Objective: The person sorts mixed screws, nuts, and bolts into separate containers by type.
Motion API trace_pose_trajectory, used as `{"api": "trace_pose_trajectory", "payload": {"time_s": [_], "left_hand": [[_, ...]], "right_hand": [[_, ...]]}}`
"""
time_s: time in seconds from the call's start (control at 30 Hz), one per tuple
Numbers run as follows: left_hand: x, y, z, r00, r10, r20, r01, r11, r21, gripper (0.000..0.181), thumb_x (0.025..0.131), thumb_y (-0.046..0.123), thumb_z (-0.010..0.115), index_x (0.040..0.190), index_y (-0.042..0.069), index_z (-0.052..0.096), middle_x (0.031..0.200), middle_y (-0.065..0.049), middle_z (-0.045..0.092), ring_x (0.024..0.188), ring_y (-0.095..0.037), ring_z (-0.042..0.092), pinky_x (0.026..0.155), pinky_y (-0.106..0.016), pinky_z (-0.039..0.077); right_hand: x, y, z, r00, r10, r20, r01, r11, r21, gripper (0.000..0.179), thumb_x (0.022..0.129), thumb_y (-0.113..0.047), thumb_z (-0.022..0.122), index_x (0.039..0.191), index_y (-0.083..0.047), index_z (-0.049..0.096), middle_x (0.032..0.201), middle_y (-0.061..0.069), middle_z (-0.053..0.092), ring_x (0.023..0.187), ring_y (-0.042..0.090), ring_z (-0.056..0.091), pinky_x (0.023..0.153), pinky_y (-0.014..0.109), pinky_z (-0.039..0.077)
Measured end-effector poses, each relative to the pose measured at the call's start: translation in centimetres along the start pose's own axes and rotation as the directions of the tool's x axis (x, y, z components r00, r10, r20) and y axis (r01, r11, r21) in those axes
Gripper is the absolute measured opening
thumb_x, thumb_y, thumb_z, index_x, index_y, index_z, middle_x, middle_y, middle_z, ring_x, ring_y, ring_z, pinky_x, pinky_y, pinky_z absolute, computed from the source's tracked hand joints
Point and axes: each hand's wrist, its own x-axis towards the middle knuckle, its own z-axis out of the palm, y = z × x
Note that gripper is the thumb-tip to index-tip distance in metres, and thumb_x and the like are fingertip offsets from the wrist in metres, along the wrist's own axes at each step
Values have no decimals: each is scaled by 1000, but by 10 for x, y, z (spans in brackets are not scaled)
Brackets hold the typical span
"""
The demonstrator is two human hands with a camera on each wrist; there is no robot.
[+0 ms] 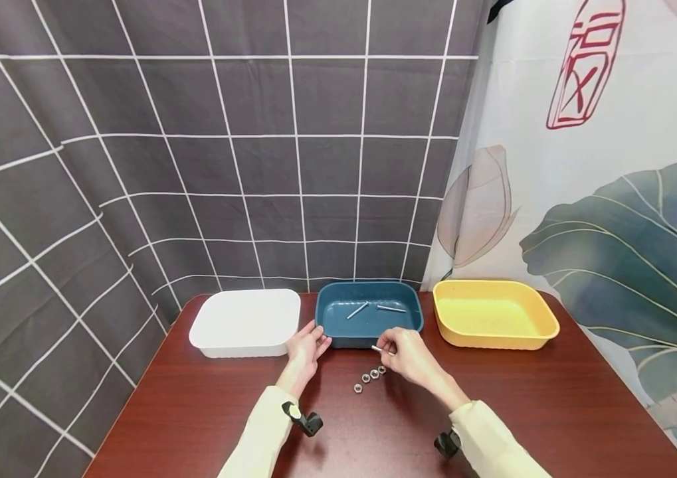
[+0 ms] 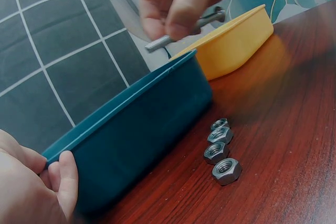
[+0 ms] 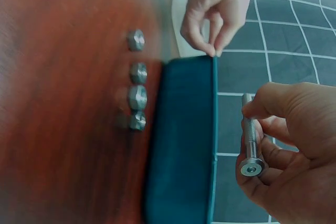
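My right hand [image 1: 408, 357] pinches a silver bolt [image 3: 250, 139] near the front right rim of a dark blue bin [image 2: 142, 129]. The bolt has a round head with a socket and a threaded shank. With thumb and fingers, my left hand [image 1: 304, 350] grips the bin's rim at its front left corner. Two more bolts lie on the bin's floor: one slanting bolt [image 1: 357, 310] and one nearly level bolt [image 1: 391, 308]. In front of the bin, several hex nuts [image 2: 215, 152] stand in a short slanting row on the table, below both hands.
On the left is a white bin [image 1: 245, 325], close beside the blue one. A yellow bin [image 1: 493, 338] stands to the right. All three line the back edge of the reddish-brown table [image 1: 194, 425], before a grey gridded curtain [image 1: 332, 166].
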Motion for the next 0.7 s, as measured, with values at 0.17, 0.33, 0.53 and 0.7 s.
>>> {"api": "trace_pose_trajectory", "payload": {"time_s": [0.17, 0.33, 0.53, 0.7], "left_hand": [[0, 0, -1, 1000, -1, -9, 1, 1000, 9, 44, 95, -10, 55, 138, -15, 48, 75, -8, 57, 62, -9, 58, 65, -21, 60], [1, -1, -1, 1000, 0, -6, 0, 1000, 8, 45, 95, -10, 55, 139, -15, 47, 76, -9, 58, 63, -9, 59, 66, -22, 60], [0, -1, -1, 1000, 5, -8, -5, 1000, 16, 44, 95, -10, 55, 138, -15, 48, 75, -9, 58, 62, -9, 58, 66, -21, 60], [-1, 0, 0, 1000, 5, -6, -5, 1000, 11, 44, 95, -10, 55, 138, -15, 48, 74, -8, 58, 61, -9, 58, 66, -22, 60]], "right_hand": [[17, 5, -4, 1000, -23, 18, 23, 1000, -10, 12, 75, 6, 72, 80, -5, 69, 71, -7, 57, 66, 8, 53, 58, 23, 51], [34, 10, -4, 998, -55, 33, 56, 998, -30, 10, 76, 6, 71, 79, -4, 69, 70, -6, 58, 65, 9, 54, 58, 24, 51], [48, 17, -1, 993, -103, 49, 106, 993, -59, 11, 76, 7, 71, 78, -3, 69, 69, -5, 58, 64, 10, 54, 58, 24, 51], [54, 22, 0, 989, -130, 65, 136, 988, -80, 11, 74, 8, 69, 78, -2, 68, 69, -4, 59, 64, 10, 55, 58, 24, 51]]}}
